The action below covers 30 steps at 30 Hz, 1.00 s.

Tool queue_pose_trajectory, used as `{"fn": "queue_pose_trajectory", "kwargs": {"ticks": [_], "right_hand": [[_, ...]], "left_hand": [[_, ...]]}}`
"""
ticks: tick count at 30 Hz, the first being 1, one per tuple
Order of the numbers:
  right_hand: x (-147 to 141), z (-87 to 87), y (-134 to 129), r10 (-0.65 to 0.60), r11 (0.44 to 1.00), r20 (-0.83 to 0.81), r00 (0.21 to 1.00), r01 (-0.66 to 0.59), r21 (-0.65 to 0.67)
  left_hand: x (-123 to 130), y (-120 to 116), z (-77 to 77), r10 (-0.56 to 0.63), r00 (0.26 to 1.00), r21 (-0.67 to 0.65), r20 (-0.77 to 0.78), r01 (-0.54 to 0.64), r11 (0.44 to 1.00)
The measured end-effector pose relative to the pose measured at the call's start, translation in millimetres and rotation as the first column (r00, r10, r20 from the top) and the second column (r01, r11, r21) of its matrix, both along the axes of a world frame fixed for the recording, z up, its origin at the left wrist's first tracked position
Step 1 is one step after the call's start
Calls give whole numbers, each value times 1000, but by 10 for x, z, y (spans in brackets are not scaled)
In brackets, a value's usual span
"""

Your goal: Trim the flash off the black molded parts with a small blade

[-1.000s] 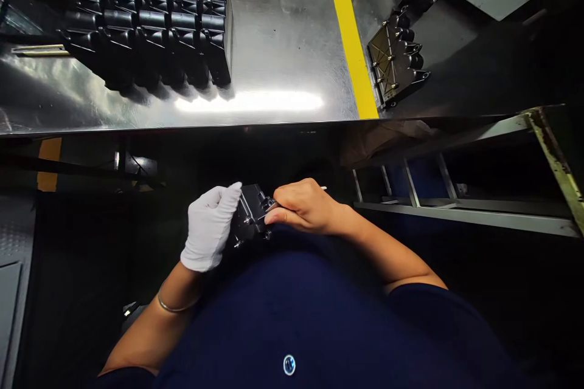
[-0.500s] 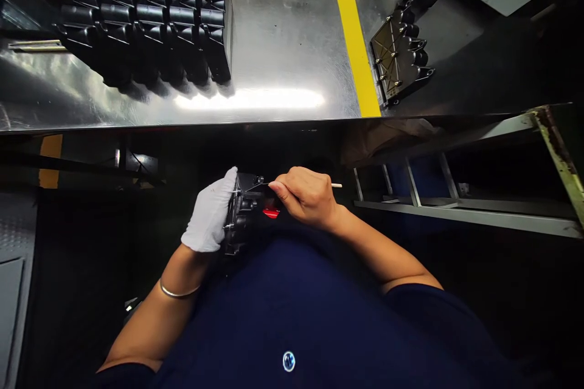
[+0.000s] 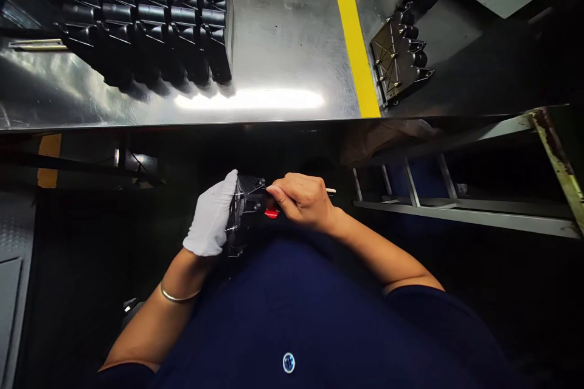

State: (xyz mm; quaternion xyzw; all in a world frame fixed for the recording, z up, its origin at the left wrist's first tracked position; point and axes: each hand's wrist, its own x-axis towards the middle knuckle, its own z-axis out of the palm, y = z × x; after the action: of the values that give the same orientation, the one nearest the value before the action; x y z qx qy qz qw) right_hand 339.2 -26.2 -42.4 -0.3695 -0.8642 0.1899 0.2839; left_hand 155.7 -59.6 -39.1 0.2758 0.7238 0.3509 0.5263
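My left hand (image 3: 210, 214), in a white fabric glove, grips a black moulded plastic part (image 3: 246, 209) fitted with small metal pins. My right hand (image 3: 303, 200) is bare and pinches a thin pick-like tool (image 3: 331, 191) with a pale end sticking out past the fingers. Its fine metal tip reaches the top of the part. A small red patch (image 3: 272, 213) shows on the part's near side, next to my right fingers. My hands hide much of the part.
Several rows of black parts (image 3: 146, 21) stand on a shiny steel table (image 3: 292, 42) ahead of me. Past a yellow floor stripe (image 3: 353, 30), more black parts (image 3: 399, 58) lie at right. A metal shelf frame (image 3: 465, 213) sits at right.
The black part has turned, and its red patch now shows. Both hands have risen slightly toward the table, and the thin tool's tip now shows at the part's top.
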Motion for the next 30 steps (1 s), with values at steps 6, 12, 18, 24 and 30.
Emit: {"fn": "queue_pose_trajectory", "kwargs": {"ticks": [6, 12, 18, 24, 30], "right_hand": [[53, 77, 35, 154, 967, -183, 971, -186, -172], [87, 145, 41, 108, 977, -211, 971, -143, -159], [137, 239, 54, 226, 897, -213, 950, -289, -336], [236, 301, 104, 357, 740, -283, 890, -455, -495], [180, 247, 72, 364, 851, -351, 863, -461, -252]], "left_hand": [[37, -27, 62, 41, 999, 46, -13, -41, 998], [56, -31, 142, 114, 992, 144, -61, -105, 984], [89, -52, 220, 121, 978, 201, -168, -86, 976], [125, -124, 211, 118, 974, 254, -194, -66, 965], [98, -119, 171, 152, 958, 337, -241, -64, 939]]}}
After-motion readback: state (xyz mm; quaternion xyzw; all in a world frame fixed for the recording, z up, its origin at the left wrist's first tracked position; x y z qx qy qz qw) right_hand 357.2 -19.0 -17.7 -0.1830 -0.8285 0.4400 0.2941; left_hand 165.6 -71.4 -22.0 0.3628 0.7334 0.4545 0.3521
